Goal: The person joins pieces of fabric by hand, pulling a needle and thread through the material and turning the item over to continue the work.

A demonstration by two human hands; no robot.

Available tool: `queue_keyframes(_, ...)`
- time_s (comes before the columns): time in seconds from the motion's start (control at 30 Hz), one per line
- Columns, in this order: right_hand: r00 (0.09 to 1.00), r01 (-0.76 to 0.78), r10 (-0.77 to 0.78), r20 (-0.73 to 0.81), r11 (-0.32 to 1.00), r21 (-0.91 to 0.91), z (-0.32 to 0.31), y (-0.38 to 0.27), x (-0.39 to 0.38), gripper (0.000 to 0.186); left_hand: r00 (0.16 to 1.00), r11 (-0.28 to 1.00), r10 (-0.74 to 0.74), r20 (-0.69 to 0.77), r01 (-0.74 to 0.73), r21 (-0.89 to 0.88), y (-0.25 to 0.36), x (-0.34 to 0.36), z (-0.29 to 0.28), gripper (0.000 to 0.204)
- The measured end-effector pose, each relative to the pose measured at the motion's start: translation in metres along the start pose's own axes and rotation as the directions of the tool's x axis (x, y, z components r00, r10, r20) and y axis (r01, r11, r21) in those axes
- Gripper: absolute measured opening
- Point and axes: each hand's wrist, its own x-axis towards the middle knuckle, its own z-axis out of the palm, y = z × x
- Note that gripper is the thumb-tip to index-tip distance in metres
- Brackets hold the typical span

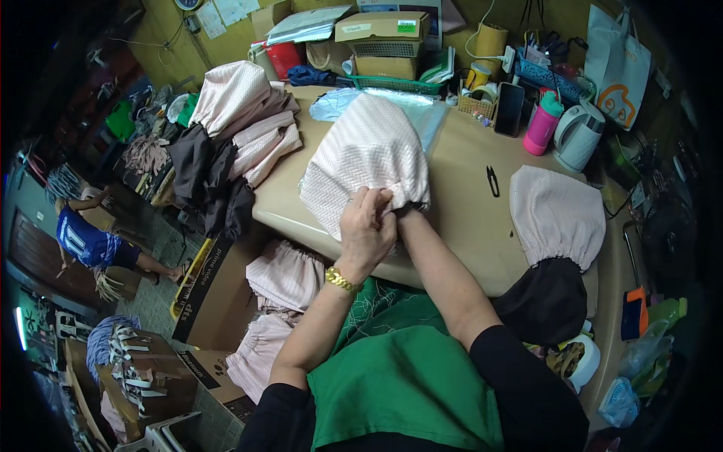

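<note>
One bare left hand (367, 226) just above the near edge of the tan, smooth-topped bench (459, 218), gold-coloured link band (343, 279) at the wrist, thumb and fingertips pinched together on the gathered rim of a puffed-out, pale pink and white fabric bag with a zigzag pattern (369, 143). Bare right forearm (448, 275) reaching up to the same rim, right hand mostly out of sight in or under the cloth; cannot tell the state of its fingers. Bag lying on the bench from the near edge toward the middle, between the left and right edges, its far end against a sheet of clear plastic film (433, 113). Right of it, well apart, small black thread snips (492, 181); by the right edge, a second pale pink bag (559, 211) with a gathered waist and a dark brown lower part (544, 301) draped over the near right corner. At the left edge, a heap of pale pink fabric pieces (235, 98), dark brown cloth (207, 169) hanging beside it. Along the far edge, a green plastic basket (395, 85) beneath cardboard boxes (380, 29) and a black smartphone (509, 109) propped upright; toward the far right corner, a bright pink bottle with a teal cap (541, 126) just beside a white and grey electric kettle (578, 135). Below the near left corner, an open brown cardboard box (203, 301) with more pale pink cloth (286, 279). Farther left, another person in a blue shirt (89, 237).
</note>
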Motion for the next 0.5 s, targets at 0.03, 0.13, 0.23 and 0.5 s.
queue_keyframes(0.03,1.0,0.007,-0.006,0.011,1.0,-0.014,-0.002,0.004,0.002,0.058,0.999,0.998,0.032,0.002,-0.032,0.058,0.0,-0.002,0.004,0.025)
queue_keyframes(0.13,0.999,0.027,-0.025,0.026,0.996,-0.086,-0.008,0.015,-0.003,0.058,0.991,0.995,-0.046,-0.127,0.057,0.084,0.003,-0.005,0.015,0.029)
queue_keyframes(0.23,1.0,0.023,-0.024,-0.003,0.98,-0.198,-0.011,0.026,-0.014,0.059,0.997,0.982,-0.078,0.026,0.073,0.175,-0.001,-0.003,0.011,0.025)
queue_keyframes(0.5,0.936,-0.326,0.341,-0.081,0.932,0.16,0.014,0.022,0.004,0.065,0.965,0.987,-0.086,0.247,0.049,0.154,0.013,0.015,-0.005,0.016)
